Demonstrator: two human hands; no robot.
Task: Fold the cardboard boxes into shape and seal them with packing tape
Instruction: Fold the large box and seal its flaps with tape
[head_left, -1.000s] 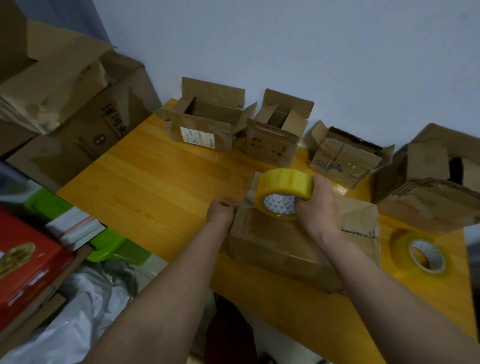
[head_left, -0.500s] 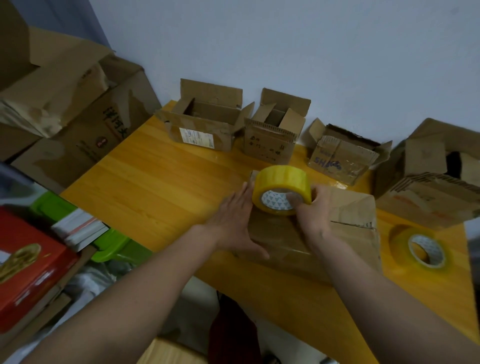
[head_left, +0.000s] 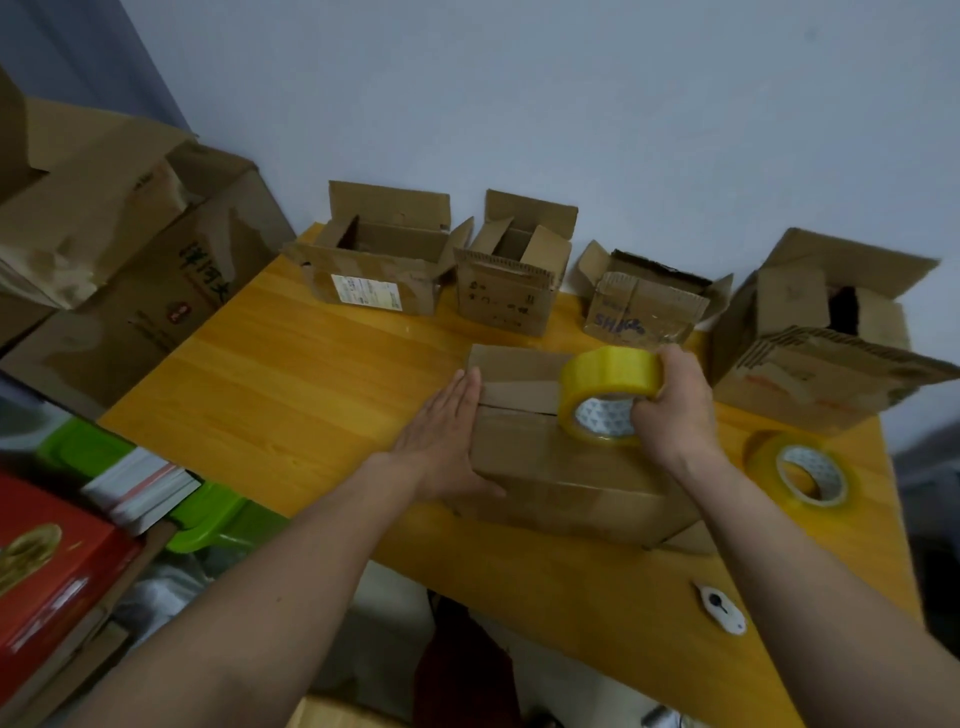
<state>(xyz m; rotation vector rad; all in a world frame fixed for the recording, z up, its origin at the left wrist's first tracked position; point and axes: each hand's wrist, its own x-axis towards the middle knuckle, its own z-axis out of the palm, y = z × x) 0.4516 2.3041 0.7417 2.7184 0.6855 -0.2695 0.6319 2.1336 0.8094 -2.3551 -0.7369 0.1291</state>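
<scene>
The closed cardboard box (head_left: 566, 467) lies flat on the wooden table (head_left: 291, 395), caught between both hands. The left hand (head_left: 447, 441) lies against its left end with fingers straight and together, the thumb reaching along the near left corner. The right hand (head_left: 675, 410) sits over the box's right half, fingers curled round a yellow tape roll (head_left: 608, 395) — thumb inside the core, fingers over the outer rim — and the roll stands on edge, touching the box top just right of the centre seam.

Left of the left hand the tabletop runs bare to its left edge. Just right of the right hand a second tape roll (head_left: 800, 470) lies flat, close to the table's right edge. Nearer the person than the right forearm, a small white cutter (head_left: 719, 608) rests by the front edge. Beyond both hands four open boxes line the wall: one with a white label (head_left: 374, 270), a narrow one (head_left: 511, 275), a crumpled one (head_left: 644, 301) and a large one (head_left: 821, 343) at far right.

The held box is plain brown, its top flaps folded shut and meeting at a seam across the top, with a glossy strip over the nearer part — probably tape.
</scene>
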